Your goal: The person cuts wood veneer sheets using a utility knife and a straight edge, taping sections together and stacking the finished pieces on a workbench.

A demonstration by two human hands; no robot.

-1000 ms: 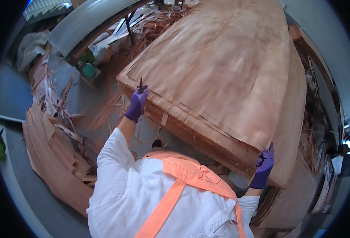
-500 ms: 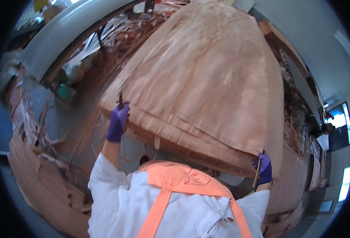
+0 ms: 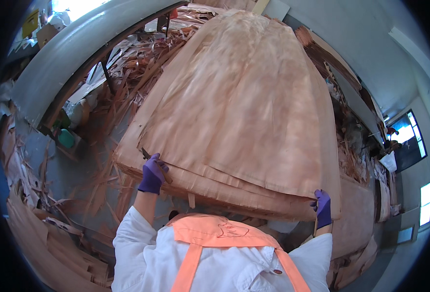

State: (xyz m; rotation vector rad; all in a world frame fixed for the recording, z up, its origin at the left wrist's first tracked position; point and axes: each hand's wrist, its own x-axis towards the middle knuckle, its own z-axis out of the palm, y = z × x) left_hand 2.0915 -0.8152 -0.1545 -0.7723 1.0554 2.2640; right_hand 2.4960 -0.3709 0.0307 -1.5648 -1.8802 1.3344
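A long, thin wood veneer sheet (image 3: 244, 121), pale reddish brown and rippled, lies on a stack of similar sheets (image 3: 215, 191). At the sheet's near left corner is my left hand (image 3: 152, 174) in a purple glove. Its fingers are closed round a dark-tipped tool (image 3: 145, 154), perhaps a knife, with a wooden handle end showing beside the palm. My right hand (image 3: 323, 207), also gloved in purple, pinches the sheet's near right corner. A thin wooden stick (image 3: 316, 227) shows below those fingers; how it is held is partly hidden.
Veneer scraps (image 3: 127, 73) litter the floor on the left, beneath a long grey curved surface (image 3: 78, 53). A green container (image 3: 66, 138) stands there. Larger veneer pieces (image 3: 44, 248) lie at the lower left. More stacked sheets (image 3: 354, 214) and boards (image 3: 341, 63) line the right side.
The view has shifted. My left hand has moved nearer, with the tool now tilted across the sheet's corner. My right hand remains at the right corner, its stick now showing lower and less.
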